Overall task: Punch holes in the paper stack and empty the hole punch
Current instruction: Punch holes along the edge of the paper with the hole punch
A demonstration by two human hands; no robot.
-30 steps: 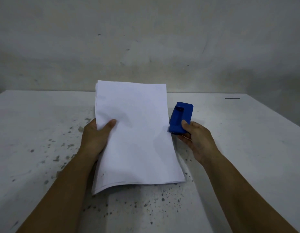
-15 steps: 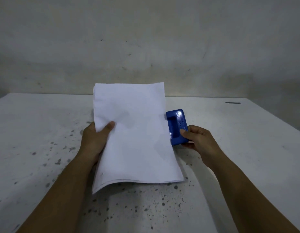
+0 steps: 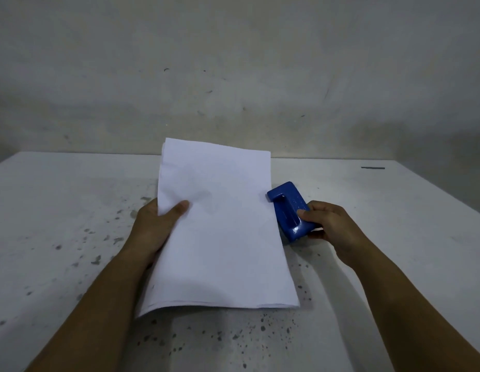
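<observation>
A white paper stack (image 3: 222,226) is held slightly raised over the table, its near edge low and its far edge lifted. My left hand (image 3: 155,226) grips its left edge, thumb on top and fingers underneath. A blue hole punch (image 3: 288,210) sits against the stack's right edge, about halfway along it. My right hand (image 3: 330,226) holds the punch by its near end, thumb on its top. Whether the paper's edge is inside the punch slot cannot be told.
The white table (image 3: 59,205) is speckled with dark chips, thickest near the front edge (image 3: 220,339) and to the left of the stack. A grey wall (image 3: 233,76) rises behind the table. A short dark mark (image 3: 373,168) lies at the far right.
My right hand has laid the punch down from a tilted, raised pose to rest flat against the paper's right edge, then turned it slightly. The left hand keeps its grip on the stack.
</observation>
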